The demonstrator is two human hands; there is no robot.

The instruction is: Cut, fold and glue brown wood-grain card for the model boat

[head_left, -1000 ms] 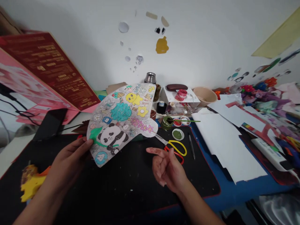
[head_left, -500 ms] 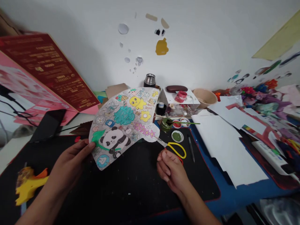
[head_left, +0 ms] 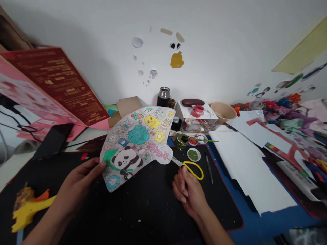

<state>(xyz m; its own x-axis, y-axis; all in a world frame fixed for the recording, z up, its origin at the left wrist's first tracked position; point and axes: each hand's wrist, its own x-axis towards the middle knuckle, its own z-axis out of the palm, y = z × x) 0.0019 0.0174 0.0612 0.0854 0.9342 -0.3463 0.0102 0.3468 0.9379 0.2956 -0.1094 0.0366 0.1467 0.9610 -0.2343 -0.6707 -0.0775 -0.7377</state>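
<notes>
A fan-shaped paper piece, covered in coloured cartoon drawings with a panda near its lower edge, is tilted up above the black mat. My left hand pinches its lower left edge between thumb and fingers. To the right, my right hand is curled closed, and what it holds, if anything, is hidden. Just beyond it lie scissors with a yellow handle loop and a bit of red; their blades point toward the paper's lower right tip.
A yellow glue gun lies at the left. Behind my right hand are a jar of green paint, a lid of green paint and a dark pen. White sheets cover the right side. A thermos stands by the wall.
The view has tipped up slightly, so everything sits lower in the picture. My right hand has shifted slightly nearer the scissors' handle. My left hand keeps its pinch on the paper.
</notes>
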